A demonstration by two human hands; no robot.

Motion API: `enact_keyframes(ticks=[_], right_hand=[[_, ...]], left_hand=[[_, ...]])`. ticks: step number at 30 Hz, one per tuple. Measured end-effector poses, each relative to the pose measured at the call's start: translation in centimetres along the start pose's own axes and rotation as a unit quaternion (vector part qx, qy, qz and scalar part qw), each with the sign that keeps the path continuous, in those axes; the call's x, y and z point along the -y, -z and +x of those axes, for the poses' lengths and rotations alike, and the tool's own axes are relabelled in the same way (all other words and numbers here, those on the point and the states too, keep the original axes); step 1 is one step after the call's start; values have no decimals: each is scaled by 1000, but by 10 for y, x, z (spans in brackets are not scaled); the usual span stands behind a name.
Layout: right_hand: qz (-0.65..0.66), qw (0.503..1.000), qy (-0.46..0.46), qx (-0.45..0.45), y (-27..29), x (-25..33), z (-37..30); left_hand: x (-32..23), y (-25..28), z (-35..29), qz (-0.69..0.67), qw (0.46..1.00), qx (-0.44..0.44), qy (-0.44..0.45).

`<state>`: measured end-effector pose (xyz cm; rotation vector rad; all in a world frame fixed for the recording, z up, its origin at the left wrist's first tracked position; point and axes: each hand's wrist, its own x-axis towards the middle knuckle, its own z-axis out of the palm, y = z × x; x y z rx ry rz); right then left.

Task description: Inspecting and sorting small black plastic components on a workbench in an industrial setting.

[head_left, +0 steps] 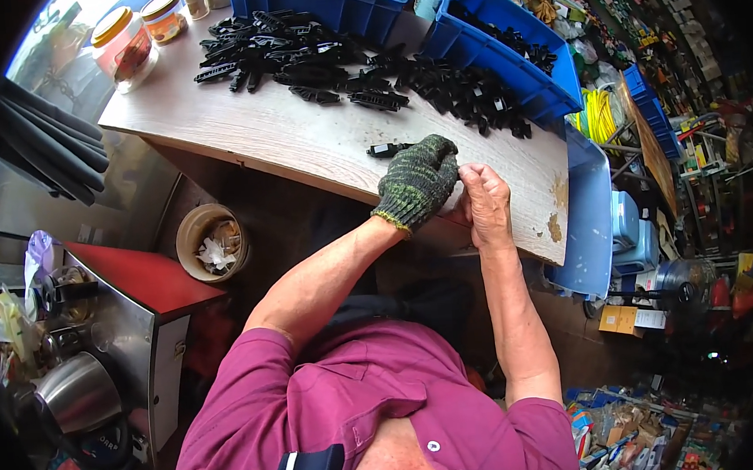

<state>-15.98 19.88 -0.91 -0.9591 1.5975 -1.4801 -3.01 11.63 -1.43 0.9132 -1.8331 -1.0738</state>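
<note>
My left hand (419,178) wears a dark green knit glove and is over the front part of the wooden table (300,144). Its fingers are curled, and whatever they may hold is hidden. Just left of the glove is a single black plastic part (385,150); I cannot tell whether it touches the glove. My right hand (486,199) is bare and closed, thumb pressed to the fingers, close beside the left fingertips. Anything inside it is too small or hidden to name. Farther back lies a loose heap of similar black plastic parts (463,94).
Blue bins (514,72) holding black parts stand along the back. Jars (123,47) sit at the far left corner. A waste bucket (192,248) is on the floor, near a red-topped cabinet (139,273) with a metal kettle (80,394). A light-blue plastic tub (587,220) adjoins the right edge.
</note>
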Motion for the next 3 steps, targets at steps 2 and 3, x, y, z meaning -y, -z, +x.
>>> enact_keyframes(ticks=[2, 3], right_hand=[[-12, 999, 42, 3, 0, -4, 1], [1, 1000, 29, -1, 1, -6, -1]], left_hand=[[0, 2, -4, -4, 1000, 12, -29], [1, 2, -4, -3, 1000, 11, -27]])
